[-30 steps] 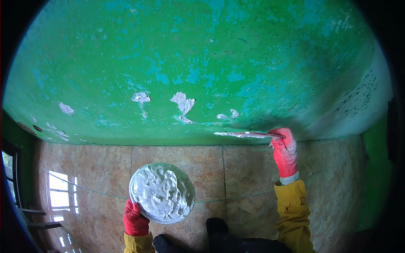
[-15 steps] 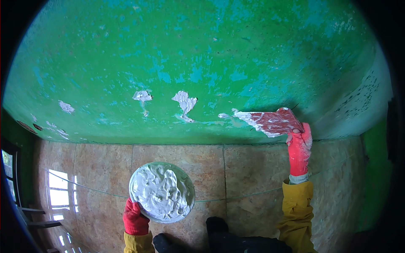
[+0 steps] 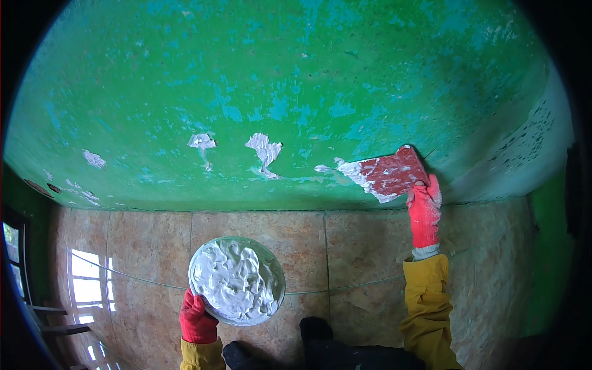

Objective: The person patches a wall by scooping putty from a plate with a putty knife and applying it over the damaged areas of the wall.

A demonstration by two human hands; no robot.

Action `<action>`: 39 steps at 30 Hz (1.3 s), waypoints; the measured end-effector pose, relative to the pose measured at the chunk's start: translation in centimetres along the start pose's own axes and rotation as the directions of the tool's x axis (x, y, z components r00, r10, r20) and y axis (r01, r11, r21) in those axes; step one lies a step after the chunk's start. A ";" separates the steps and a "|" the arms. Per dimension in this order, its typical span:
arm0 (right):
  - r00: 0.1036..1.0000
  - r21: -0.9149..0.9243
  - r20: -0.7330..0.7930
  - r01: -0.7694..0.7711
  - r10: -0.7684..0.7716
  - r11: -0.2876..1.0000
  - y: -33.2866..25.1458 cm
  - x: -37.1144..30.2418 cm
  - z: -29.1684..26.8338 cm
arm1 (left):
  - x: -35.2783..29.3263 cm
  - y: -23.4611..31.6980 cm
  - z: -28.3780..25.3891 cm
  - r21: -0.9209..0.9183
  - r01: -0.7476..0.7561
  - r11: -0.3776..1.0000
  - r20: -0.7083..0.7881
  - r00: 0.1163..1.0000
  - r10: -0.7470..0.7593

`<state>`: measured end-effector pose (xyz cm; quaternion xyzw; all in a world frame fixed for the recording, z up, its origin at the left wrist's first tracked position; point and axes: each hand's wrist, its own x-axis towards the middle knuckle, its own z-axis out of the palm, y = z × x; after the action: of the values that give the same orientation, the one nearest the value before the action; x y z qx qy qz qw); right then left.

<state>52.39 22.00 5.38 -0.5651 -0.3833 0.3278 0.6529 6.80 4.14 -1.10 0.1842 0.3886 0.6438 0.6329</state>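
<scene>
My right hand [image 3: 425, 206], in a red glove dusted with white, grips a flat red putty spreader [image 3: 394, 173]. White putty coats the spreader's left and lower edge, and its blade lies against the green wall [image 3: 203, 68] low down. Close to the spreader's left tip sits a small putty dab [image 3: 322, 168]. My left hand [image 3: 198, 319], also red-gloved, is closed on the lower left rim of a round bowl [image 3: 275, 262] above the floor. Thick white putty [image 3: 229, 280] fills most of that bowl. Further left, white putty patches [image 3: 265, 151] mark the wall.
Brown floor tiles [image 3: 364, 246] meet the wall's foot. A thin cord [image 3: 145, 279] crosses the floor behind the bowl. Dark wooden furniture legs [image 3: 61, 330] stand at the lower left. My dark-shod foot [image 3: 317, 328] shows at the bottom. Another wall [image 3: 549, 259] bounds the right side.
My right hand and the spreader have shifted slightly left, and the blade has turned so that more of its red face shows. The left hand holds the bowl in the same place.
</scene>
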 end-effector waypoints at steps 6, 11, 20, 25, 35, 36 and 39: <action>1.000 0.113 -0.015 -0.002 0.004 0.994 1.2 -0.7 -2.1 | 0.0 0.2 0.2 -0.009 -0.003 1.000 0.019 1.000 0.003; 0.986 0.417 -0.053 -0.122 0.158 0.901 1.2 -2.1 -0.6 | -0.2 0.1 -0.3 0.019 -0.013 1.000 -0.012 1.000 0.013; 0.994 0.380 0.052 -0.107 0.094 0.919 5.4 -0.2 -0.7 | -0.1 0.3 0.7 0.021 0.005 1.000 -0.002 1.000 -0.005; 0.977 0.478 0.097 -0.211 0.187 0.852 5.3 -0.4 -0.3 | -0.1 0.3 0.5 0.023 -0.007 1.000 -0.002 1.000 0.007; 0.973 0.348 -0.104 -0.158 0.206 0.924 3.8 -5.4 -1.7 | 0.0 0.4 -0.2 -0.013 -0.005 1.000 0.021 1.000 0.006; 0.970 0.355 -0.130 -0.150 0.207 0.923 3.1 -6.0 -1.4 | 0.0 0.4 -0.2 -0.008 -0.004 1.000 0.016 1.000 0.004; 0.979 0.375 -0.111 -0.119 0.172 0.919 3.0 -6.0 -1.2 | 0.1 0.5 -0.2 0.011 0.000 1.000 0.006 1.000 0.000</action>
<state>50.51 16.72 1.57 -0.4822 -0.2250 0.4002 0.7461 6.35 4.19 -0.89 0.1895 0.3900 0.6411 0.6332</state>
